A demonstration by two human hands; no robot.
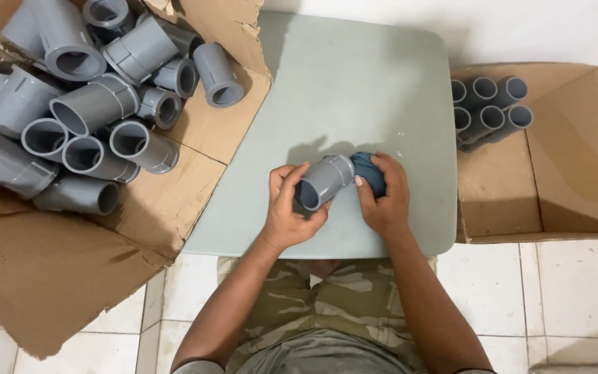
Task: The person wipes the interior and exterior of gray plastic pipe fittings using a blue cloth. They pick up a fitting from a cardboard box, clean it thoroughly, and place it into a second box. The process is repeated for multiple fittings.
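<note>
Head view, looking straight down. Upper left of frame: a torn cardboard box [174, 201] laid open, heaped with loose grey pipe fittings [91, 104], couplings and elbows lying at all angles, open ends mostly facing the camera. Centre: a pale grey-green desk [354, 76], bare apart from a few small specks near the hands. At centre, just below the middle of the frame, the left hand [286, 208] wraps around the near, open end of a grey pipe coupling [323, 181], fingers curled over its rim and thumb on the side; the piece is tilted, mouth toward lower left, and whether it touches the desk I cannot tell. The right hand [384, 197] is closed on a dark blue cloth [369, 170], bunched and pressed against the coupling's far end. Judged by look: the coupling is rigid plastic, light, smooth-walled and likely a bit slippery; it should not dent or break under a firm grip, and the stepped collar midway gives the best purchase. The cloth is soft and shapeless. Right of frame: a second cardboard box [562, 194] with a small stack of fittings [489, 107] laid neatly in rows at its upper left corner. Nothing lies between the hands and either box. Below: camouflage trousers [327, 305] and white tiled floor [576, 291].
</note>
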